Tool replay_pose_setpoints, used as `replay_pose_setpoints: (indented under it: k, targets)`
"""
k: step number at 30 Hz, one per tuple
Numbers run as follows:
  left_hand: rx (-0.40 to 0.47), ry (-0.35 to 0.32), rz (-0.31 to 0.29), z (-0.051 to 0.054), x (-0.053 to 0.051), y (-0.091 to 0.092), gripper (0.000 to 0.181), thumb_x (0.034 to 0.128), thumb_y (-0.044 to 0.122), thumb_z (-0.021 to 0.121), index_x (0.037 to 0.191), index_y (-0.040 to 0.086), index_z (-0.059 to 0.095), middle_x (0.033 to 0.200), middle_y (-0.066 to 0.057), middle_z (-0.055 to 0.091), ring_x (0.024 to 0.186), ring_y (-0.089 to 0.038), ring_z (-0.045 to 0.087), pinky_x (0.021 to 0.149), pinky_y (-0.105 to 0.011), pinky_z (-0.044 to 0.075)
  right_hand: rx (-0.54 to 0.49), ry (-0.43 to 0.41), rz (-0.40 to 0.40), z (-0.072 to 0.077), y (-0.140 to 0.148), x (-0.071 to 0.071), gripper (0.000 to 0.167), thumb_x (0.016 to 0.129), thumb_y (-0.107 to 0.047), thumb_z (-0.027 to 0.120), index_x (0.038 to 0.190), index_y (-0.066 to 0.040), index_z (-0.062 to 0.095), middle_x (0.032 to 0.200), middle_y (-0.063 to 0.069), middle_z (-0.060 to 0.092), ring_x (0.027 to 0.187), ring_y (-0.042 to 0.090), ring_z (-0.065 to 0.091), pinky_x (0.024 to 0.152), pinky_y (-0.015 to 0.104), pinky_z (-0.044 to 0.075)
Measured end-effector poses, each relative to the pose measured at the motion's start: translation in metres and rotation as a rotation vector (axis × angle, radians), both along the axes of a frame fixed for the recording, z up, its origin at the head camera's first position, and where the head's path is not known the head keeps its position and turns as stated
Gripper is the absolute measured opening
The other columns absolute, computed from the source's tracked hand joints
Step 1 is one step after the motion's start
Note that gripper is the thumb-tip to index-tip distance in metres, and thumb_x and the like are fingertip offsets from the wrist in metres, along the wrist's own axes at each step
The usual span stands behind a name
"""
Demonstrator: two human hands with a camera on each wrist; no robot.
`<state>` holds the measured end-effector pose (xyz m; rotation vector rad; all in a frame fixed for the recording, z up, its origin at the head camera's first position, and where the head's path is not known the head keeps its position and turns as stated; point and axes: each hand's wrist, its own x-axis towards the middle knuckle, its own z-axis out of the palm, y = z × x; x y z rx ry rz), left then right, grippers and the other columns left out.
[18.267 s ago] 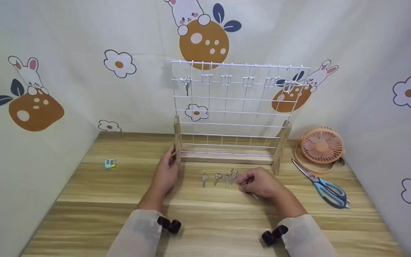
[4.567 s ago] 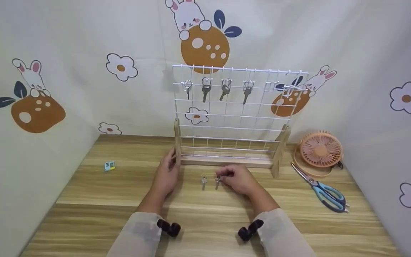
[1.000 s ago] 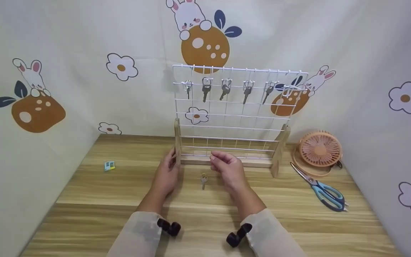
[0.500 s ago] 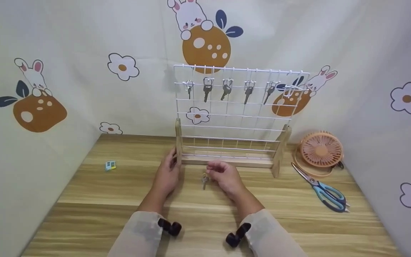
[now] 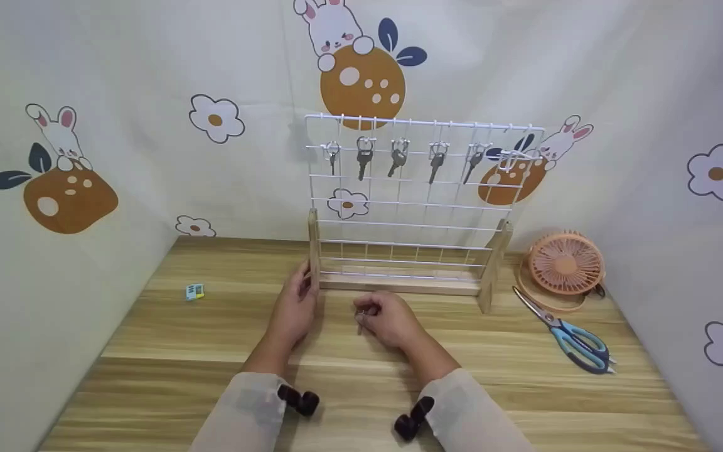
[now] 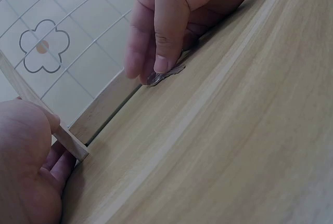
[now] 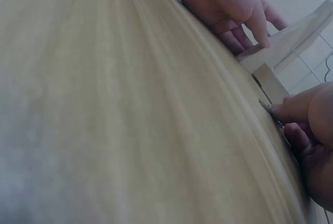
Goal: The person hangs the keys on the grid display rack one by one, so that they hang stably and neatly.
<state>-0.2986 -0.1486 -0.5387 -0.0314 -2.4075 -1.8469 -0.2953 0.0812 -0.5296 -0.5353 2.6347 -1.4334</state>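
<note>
A white wire grid rack with a wooden base [image 5: 399, 287] stands at the back of the table. Several keys on rings, such as a dark key [image 5: 364, 162], hang from hooks along its upper row. My left hand [image 5: 295, 307] holds the rack's left wooden leg [image 6: 70, 142], thumb on one side and fingers on the other. In front of the base, my right hand [image 5: 390, 320] pinches a key [image 6: 176, 71] between thumb and fingers, low at the tabletop. Its ring end is mostly hidden by the fingers. At the rack's right end, a white hook [image 5: 515, 157] bears no key.
Right of the rack stands an orange fan [image 5: 565, 263], with blue-handled scissors [image 5: 565, 329] lying before it. A small blue-and-yellow item [image 5: 194, 291] lies on the left of the wooden table [image 5: 211, 339]. Patterned cloth hangs around the back and sides.
Since the oldest frame, several keys have gone from the table onto the hooks. Within the last second my right hand came down leftward and took hold of the key lying there. My left hand stayed.
</note>
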Motion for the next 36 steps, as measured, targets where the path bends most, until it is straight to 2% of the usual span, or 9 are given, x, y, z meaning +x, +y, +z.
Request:
replay_pose_setpoints:
  k: [4,10,13,19,23,26,30,33,36]
  targets:
    - [0.025,0.007,-0.017,0.0,0.0,0.0,0.062,0.113,0.013,0.052,0.17,0.02,0.03,0.171,-0.015,0.039,0.158,-0.036,0.043,0.133,-0.047,0.035,0.008,0.01,0.011,0.0,0.0,0.0,0.022,0.095,-0.004,0.077,0.117,-0.003,0.079,0.106,0.009,0.079,0.092,0.011,0.066,0.081,0.026,0.059]
    - [0.018,0.009,-0.004,0.0,-0.001,0.001,0.063,0.112,0.013,0.055,0.17,0.021,0.032,0.17,-0.016,0.041,0.156,-0.037,0.044,0.132,-0.047,0.037,-0.02,-0.027,0.012,0.0,0.0,0.001,0.019,0.095,-0.001,0.075,0.114,-0.002,0.08,0.104,0.009,0.08,0.086,0.007,0.066,0.076,0.019,0.057]
    - [0.02,0.009,0.002,0.0,-0.001,0.001,0.063,0.1116,0.013,0.055,0.169,0.022,0.032,0.17,-0.016,0.042,0.156,-0.037,0.044,0.132,-0.047,0.037,-0.009,-0.017,0.021,0.001,0.0,0.002,0.018,0.095,-0.001,0.075,0.112,-0.003,0.08,0.105,0.009,0.08,0.085,0.007,0.066,0.075,0.019,0.057]
    - [0.034,-0.004,0.009,0.001,-0.001,0.002,0.062,0.1115,0.015,0.056,0.169,0.024,0.034,0.17,-0.015,0.041,0.157,-0.037,0.044,0.132,-0.045,0.037,0.067,0.051,0.022,0.001,0.001,0.001,0.014,0.096,-0.005,0.075,0.104,-0.011,0.084,0.103,0.004,0.077,0.09,0.008,0.065,0.08,0.021,0.057]
    - [0.04,-0.008,0.011,0.001,-0.001,0.002,0.063,0.1111,0.014,0.057,0.169,0.024,0.034,0.17,-0.015,0.041,0.156,-0.037,0.044,0.132,-0.045,0.037,0.052,0.06,0.006,-0.001,0.002,0.0,0.011,0.098,-0.01,0.076,0.103,-0.013,0.085,0.103,0.002,0.08,0.096,0.01,0.071,0.087,0.027,0.06]
    - [0.037,-0.004,0.012,0.0,-0.001,0.002,0.063,0.111,0.013,0.056,0.169,0.022,0.034,0.169,-0.016,0.042,0.156,-0.037,0.045,0.132,-0.046,0.037,0.009,0.041,-0.014,-0.002,0.004,-0.001,0.009,0.098,-0.013,0.077,0.103,-0.013,0.085,0.103,0.002,0.082,0.098,0.011,0.073,0.09,0.029,0.062]
    - [0.013,0.021,0.008,-0.001,0.001,0.001,0.062,0.1117,0.012,0.055,0.169,0.02,0.032,0.168,-0.017,0.043,0.156,-0.037,0.045,0.132,-0.047,0.037,-0.082,-0.009,-0.055,-0.002,0.006,-0.001,0.012,0.098,-0.018,0.078,0.105,-0.011,0.084,0.103,0.003,0.084,0.096,0.008,0.072,0.089,0.024,0.06]
    - [0.002,0.038,0.008,0.0,0.001,0.001,0.062,0.1122,0.011,0.053,0.17,0.017,0.031,0.168,-0.018,0.043,0.156,-0.037,0.045,0.133,-0.047,0.036,-0.202,-0.066,-0.096,0.005,0.006,-0.002,0.019,0.098,-0.022,0.08,0.11,-0.008,0.083,0.106,0.003,0.083,0.095,0.006,0.071,0.084,0.02,0.059]
    - [0.0,0.043,0.011,-0.001,0.001,0.001,0.062,0.1119,0.01,0.053,0.17,0.017,0.031,0.168,-0.018,0.043,0.156,-0.037,0.045,0.132,-0.046,0.037,-0.364,-0.118,-0.134,0.018,0.007,-0.001,0.026,0.097,-0.02,0.081,0.115,-0.001,0.081,0.104,0.007,0.082,0.091,0.008,0.072,0.08,0.021,0.062]
